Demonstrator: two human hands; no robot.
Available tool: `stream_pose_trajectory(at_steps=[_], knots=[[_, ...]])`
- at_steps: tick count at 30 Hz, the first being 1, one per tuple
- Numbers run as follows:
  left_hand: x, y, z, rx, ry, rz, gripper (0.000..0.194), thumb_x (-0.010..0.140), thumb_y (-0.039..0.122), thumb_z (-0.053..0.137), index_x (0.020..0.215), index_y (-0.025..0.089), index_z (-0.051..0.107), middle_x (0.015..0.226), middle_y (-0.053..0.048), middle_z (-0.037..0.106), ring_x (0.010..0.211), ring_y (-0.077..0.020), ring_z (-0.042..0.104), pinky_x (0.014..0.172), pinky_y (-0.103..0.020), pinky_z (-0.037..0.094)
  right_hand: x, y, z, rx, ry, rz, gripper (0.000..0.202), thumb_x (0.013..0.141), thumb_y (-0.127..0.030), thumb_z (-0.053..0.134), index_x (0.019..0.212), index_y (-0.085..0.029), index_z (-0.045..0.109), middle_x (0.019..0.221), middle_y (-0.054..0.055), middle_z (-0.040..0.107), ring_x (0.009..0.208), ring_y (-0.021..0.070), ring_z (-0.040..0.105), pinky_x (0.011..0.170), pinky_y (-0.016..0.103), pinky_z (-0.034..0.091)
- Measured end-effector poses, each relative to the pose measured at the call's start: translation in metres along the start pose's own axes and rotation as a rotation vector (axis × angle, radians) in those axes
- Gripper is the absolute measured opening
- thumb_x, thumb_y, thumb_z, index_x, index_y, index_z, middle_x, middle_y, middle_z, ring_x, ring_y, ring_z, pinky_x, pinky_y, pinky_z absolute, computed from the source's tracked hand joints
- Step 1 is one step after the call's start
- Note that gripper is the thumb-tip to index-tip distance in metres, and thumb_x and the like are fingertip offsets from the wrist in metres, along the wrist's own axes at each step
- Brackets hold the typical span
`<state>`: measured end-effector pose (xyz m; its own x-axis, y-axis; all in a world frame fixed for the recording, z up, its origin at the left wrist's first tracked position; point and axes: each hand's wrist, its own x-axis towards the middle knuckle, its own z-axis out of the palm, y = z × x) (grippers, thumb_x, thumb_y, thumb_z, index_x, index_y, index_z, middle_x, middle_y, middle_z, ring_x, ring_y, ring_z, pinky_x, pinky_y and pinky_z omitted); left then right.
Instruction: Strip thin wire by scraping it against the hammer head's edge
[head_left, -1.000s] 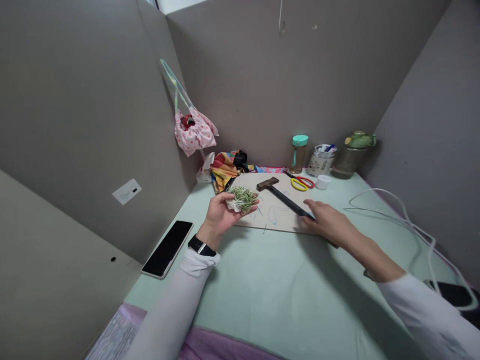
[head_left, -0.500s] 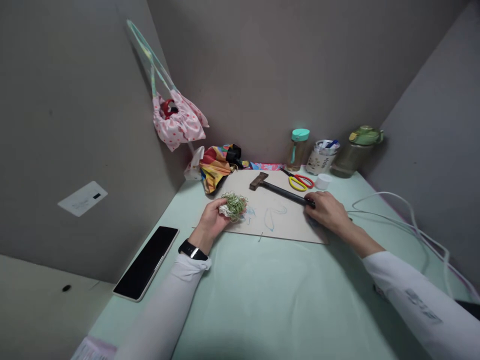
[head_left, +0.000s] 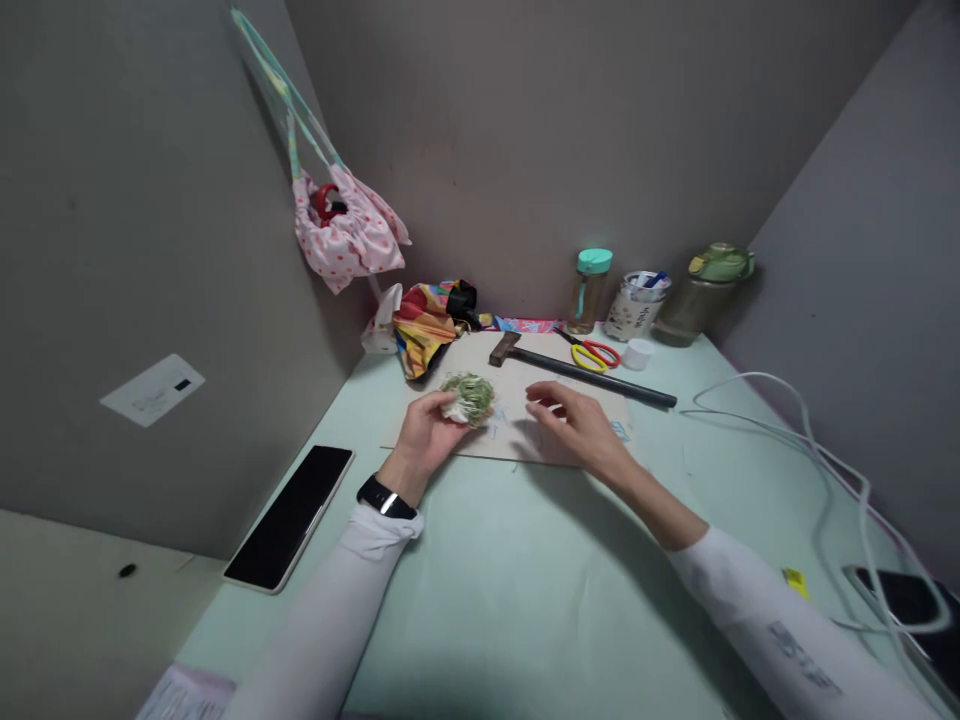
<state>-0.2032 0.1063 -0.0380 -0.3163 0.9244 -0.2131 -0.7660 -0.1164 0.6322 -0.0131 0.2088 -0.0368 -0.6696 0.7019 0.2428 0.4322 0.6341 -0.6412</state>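
Note:
My left hand [head_left: 433,432] is closed around a bundle of thin green strands [head_left: 472,398] with a white part at its lower left. What the strands are made of cannot be made out. To its right, my right hand [head_left: 581,425] hovers over a pale board [head_left: 517,445] with blue drawn marks, its fingers curved and apart with nothing in them. Beyond that hand lies a hammer [head_left: 592,376], its rusty head on the board and its black handle pointing right, past the board's edge.
Scissors [head_left: 592,356] with red and yellow handles and a white cap [head_left: 637,354] lie behind the hammer. Two bottles and a pen holder [head_left: 636,305] line the back. A phone [head_left: 291,518] lies at left; a white cable [head_left: 817,455] loops at right. A pink bag [head_left: 349,230] hangs above.
My right hand has let go of the hammer handle and moved left toward my left hand. The hammer now lies released. My left hand still holds the strands. The view has shifted slightly.

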Motion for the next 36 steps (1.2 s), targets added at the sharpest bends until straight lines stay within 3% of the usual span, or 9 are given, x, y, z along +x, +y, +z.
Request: stream_pose_trajectory(at_steps=[4,7,12,16,21,25,28,32,36], knots=[[-0.012,-0.009,0.009,0.045,-0.180,-0.085,0.047,0.062,0.004,0.052,0.106,0.008,0.066,0.101,-0.014,0.073,0.092,-0.0260,0.069,0.085,-0.040,0.056,-0.015,-0.035,0.017,0.232,0.018,-0.090,0.028,0.088,-0.034,0.056,0.111,-0.020,0.062,0.103,0.006,0.069,0.090,0.0182,0.061,0.080,0.030,0.048],[-0.017,-0.012,0.011,0.096,-0.238,-0.103,0.051,0.056,0.003,0.054,0.105,0.009,0.066,0.096,-0.011,0.070,0.083,-0.0219,0.067,0.071,-0.032,0.056,-0.017,-0.039,0.021,0.370,0.080,-0.070,0.013,0.082,-0.029,0.058,0.092,-0.021,0.062,0.087,0.002,0.065,0.078,0.0171,0.056,0.076,0.031,0.045],[-0.012,-0.015,0.006,0.107,-0.064,0.039,0.025,0.068,0.004,0.061,0.091,0.014,0.062,0.084,-0.003,0.065,0.073,-0.0150,0.063,0.064,-0.027,0.056,-0.011,-0.019,0.021,0.664,0.152,0.090,0.020,0.082,-0.039,0.059,0.093,-0.022,0.058,0.076,-0.002,0.055,0.069,0.0149,0.050,0.065,0.029,0.043],[-0.007,-0.016,0.002,0.135,-0.099,0.086,0.009,0.084,0.016,0.066,0.091,0.012,0.062,0.094,-0.006,0.066,0.085,-0.0170,0.065,0.075,-0.033,0.060,-0.003,-0.007,0.023,0.883,0.129,0.209,0.024,0.076,-0.043,0.064,0.087,-0.023,0.057,0.079,-0.001,0.057,0.069,0.0145,0.052,0.060,0.027,0.045],[-0.006,-0.015,-0.001,0.143,-0.110,0.096,0.015,0.082,0.015,0.070,0.096,0.011,0.064,0.105,-0.009,0.067,0.096,-0.0195,0.066,0.092,-0.042,0.057,0.002,-0.003,0.022,1.053,0.135,0.317,0.027,0.068,-0.040,0.070,0.084,-0.022,0.059,0.080,-0.002,0.058,0.065,0.0123,0.053,0.055,0.025,0.046],[-0.007,-0.012,-0.002,0.203,-0.154,0.094,0.039,0.070,0.002,0.075,0.106,0.014,0.064,0.111,-0.009,0.069,0.103,-0.0204,0.066,0.101,-0.040,0.052,0.005,0.001,0.016,1.108,0.181,0.364,0.028,0.064,-0.038,0.072,0.083,-0.022,0.059,0.074,-0.004,0.058,0.062,0.0099,0.052,0.057,0.023,0.047],[-0.006,-0.012,-0.004,0.262,-0.142,0.149,0.035,0.068,0.008,0.079,0.100,0.014,0.066,0.107,-0.006,0.069,0.097,-0.0184,0.067,0.095,-0.035,0.054,0.006,0.006,0.014,1.116,0.203,0.379,0.026,0.063,-0.035,0.071,0.083,-0.022,0.059,0.073,-0.005,0.058,0.061,0.0097,0.052,0.060,0.024,0.049],[0.001,-0.015,-0.010,0.430,-0.109,0.239,0.032,0.071,0.030,0.080,0.096,0.014,0.070,0.100,-0.007,0.070,0.087,-0.0184,0.066,0.080,-0.032,0.057,0.007,0.014,0.013,1.085,0.220,0.381,0.022,0.068,-0.034,0.069,0.084,-0.022,0.060,0.076,-0.004,0.061,0.061,0.0104,0.053,0.062,0.027,0.052],[0.013,-0.014,-0.024,0.647,0.124,0.407,0.035,0.069,0.038,0.076,0.094,0.014,0.072,0.088,-0.006,0.071,0.076,-0.0168,0.062,0.066,-0.026,0.051,0.009,0.026,0.012,0.996,0.277,0.376,0.022,0.088,-0.038,0.064,0.093,-0.017,0.061,0.084,-0.001,0.062,0.067,0.0108,0.057,0.063,0.027,0.052]])
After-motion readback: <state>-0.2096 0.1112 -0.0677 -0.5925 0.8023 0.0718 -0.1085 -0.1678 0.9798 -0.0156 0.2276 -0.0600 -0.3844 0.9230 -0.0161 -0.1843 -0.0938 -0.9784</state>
